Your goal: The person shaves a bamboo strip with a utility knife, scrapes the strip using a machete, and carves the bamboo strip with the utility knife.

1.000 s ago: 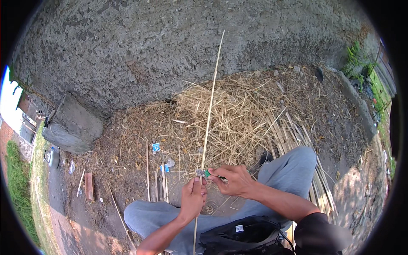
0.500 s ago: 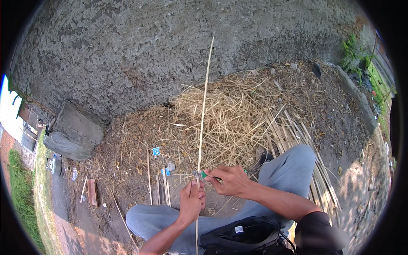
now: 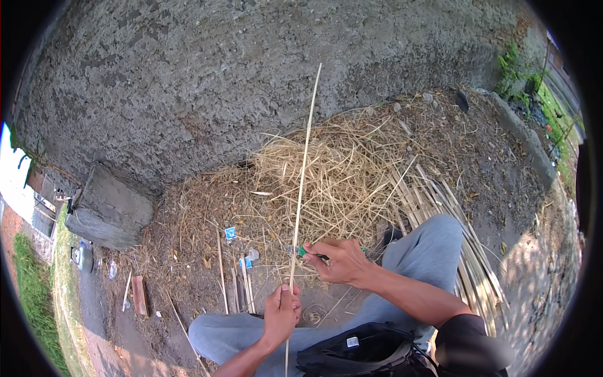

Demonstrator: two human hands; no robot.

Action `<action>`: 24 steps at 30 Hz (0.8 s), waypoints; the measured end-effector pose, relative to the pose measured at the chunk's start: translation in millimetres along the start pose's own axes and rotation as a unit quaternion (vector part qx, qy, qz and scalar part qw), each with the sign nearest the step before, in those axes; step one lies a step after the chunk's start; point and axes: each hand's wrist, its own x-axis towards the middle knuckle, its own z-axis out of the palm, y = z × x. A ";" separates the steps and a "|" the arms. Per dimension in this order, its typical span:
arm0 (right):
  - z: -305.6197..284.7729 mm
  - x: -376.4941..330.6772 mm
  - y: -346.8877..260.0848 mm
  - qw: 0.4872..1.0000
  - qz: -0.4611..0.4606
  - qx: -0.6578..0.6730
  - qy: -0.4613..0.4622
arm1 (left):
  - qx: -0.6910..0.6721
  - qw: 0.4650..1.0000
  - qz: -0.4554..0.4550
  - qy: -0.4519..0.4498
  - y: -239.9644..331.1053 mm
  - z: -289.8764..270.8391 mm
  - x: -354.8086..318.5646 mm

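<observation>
A long, thin pale bamboo strip (image 3: pixel 305 157) runs lengthwise in front of me, its far end against the view of the wall. My left hand (image 3: pixel 282 311) is closed round the strip near my lap, thumb on top. A little farther along, my right hand (image 3: pixel 339 261) grips a small green-handled knife (image 3: pixel 301 251), fingers wrapped round the handle. Its short grey blade appears to touch the strip; the exact contact is too small to make out. The strip's near end passes down between my legs and out of the picture.
Beyond my hands lies a heap of pale shavings (image 3: pixel 333 169), against a rough grey wall (image 3: pixel 251 75). Several split bamboo slats (image 3: pixel 465 245) lie beside my right knee. A concrete block (image 3: pixel 110 207) stands at the left. An open black bag (image 3: pixel 358 352) rests in my lap.
My left hand has moved toward me and the strip has slid the same way, its far end swinging slightly right. The knife hand stays nearly in place, so the hands are farther apart.
</observation>
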 end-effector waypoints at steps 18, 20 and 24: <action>-24.6 33.3 61.8 0.986 0.151 -0.005 0.065 | 0.146 0.989 -0.018 0.010 -35.6 -46.8 -93.6; -21.3 28.2 59.2 0.989 0.136 0.011 0.056 | 0.210 0.977 0.008 0.022 -37.1 -54.6 -104.3; -25.0 24.7 56.3 0.992 0.115 0.008 0.042 | 0.121 0.992 -0.045 0.005 -36.1 -69.3 -122.0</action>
